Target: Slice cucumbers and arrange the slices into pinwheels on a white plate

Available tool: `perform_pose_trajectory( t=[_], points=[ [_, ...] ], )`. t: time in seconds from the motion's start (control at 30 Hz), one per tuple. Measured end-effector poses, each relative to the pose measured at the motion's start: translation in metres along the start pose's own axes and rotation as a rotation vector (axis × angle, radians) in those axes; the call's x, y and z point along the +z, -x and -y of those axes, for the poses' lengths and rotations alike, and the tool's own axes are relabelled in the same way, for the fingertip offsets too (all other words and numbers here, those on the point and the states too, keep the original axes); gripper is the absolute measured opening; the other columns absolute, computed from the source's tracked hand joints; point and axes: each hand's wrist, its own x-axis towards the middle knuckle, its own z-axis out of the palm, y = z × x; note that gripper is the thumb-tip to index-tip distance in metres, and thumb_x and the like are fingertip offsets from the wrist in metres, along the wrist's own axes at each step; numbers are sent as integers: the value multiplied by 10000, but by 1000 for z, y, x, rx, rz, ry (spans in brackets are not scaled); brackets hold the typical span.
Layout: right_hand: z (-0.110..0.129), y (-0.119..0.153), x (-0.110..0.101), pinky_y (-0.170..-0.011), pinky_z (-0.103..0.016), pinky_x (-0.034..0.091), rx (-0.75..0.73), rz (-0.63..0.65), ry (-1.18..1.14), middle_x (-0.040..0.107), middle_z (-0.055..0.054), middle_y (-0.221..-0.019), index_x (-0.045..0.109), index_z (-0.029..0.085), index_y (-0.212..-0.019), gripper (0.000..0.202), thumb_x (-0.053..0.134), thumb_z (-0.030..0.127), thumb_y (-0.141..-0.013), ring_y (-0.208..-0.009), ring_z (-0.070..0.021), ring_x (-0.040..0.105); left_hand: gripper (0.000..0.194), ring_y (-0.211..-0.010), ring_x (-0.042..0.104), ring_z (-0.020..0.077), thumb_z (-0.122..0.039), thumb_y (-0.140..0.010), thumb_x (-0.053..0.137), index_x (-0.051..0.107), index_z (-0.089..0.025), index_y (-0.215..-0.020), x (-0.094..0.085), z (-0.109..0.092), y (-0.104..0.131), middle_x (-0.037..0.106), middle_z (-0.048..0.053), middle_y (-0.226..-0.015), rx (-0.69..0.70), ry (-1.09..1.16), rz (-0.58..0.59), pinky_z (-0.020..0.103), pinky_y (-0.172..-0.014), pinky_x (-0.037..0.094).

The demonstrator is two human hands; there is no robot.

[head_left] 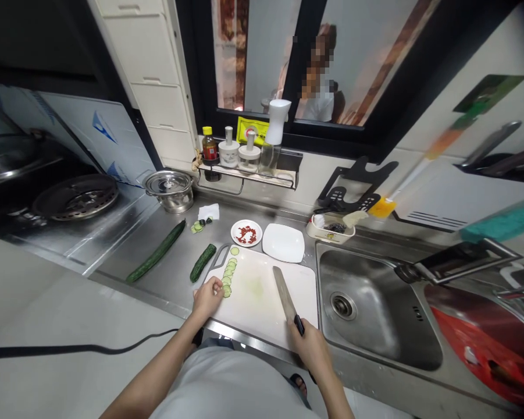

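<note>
My right hand [309,343] is wrapped round the black handle of a knife [285,294], whose blade lies over the right part of the white cutting board [262,314]. At the board's left edge, my left hand [208,298] has its fingers bent together beside the lowest of several cucumber slices [229,270], which overlap in a row. Whether the fingertips hold anything is too small to tell. A short cucumber piece [203,263] lies left of the board, and a long cucumber [157,253] farther left.
Behind the board stand a plate of red pieces [246,233] and a white square plate [283,243]. Cucumber scraps [198,227] lie near a paper [209,212]. A lidded pot [170,189] is at the back left; a sink [375,302] adjoins the board's right side.
</note>
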Motion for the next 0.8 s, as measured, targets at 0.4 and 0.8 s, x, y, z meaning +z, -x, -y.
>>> perform_pose_trajectory(
  t=[0.4,0.8],
  points=[
    [-1,-2,1,-603,-217,365,28,7,22,722,-96,-875,657,175,-939,355,388,406,-947,-815,-186,657,129,-875,589,197,-190,-798,523,643,-237,-807,-7,-4,0,687,2,-818,40,-232,-24,313,-784,312],
    [5,-2,-5,-671,-265,400,54,70,157,710,-136,-1003,638,176,-1020,440,309,460,-960,-926,-233,657,221,-960,599,211,-334,-827,559,665,-270,-1010,-5,-28,-54,698,23,-1019,-2,-92,-154,352,-850,363]
  ],
)
